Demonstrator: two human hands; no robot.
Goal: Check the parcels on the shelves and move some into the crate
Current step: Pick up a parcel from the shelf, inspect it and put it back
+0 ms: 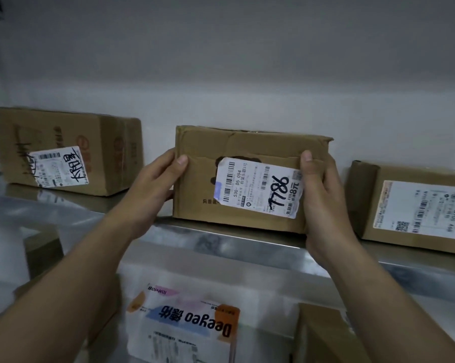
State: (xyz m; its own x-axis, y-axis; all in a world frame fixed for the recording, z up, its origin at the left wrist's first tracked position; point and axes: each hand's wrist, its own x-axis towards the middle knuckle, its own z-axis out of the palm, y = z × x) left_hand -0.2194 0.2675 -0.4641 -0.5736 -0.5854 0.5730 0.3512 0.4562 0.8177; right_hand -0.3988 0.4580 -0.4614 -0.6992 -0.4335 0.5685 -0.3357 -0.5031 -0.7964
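A brown cardboard parcel [247, 150] stands on the metal shelf [221, 239] in the middle, its white label marked "7786" facing me. My left hand [153, 184] grips its left end, thumb on the front face. My right hand [323, 195] grips its right end, thumb over the label's corner, fingers behind. The parcel's bottom edge rests on the shelf. No crate is in view.
A larger cardboard box [90, 142] with a scribbled label stands at the shelf's left. Another labelled brown parcel [415, 205] lies at the right. Below the shelf sit a white "Deeyeo" package [184, 326] and a cardboard box [323, 336]. A grey wall backs the shelf.
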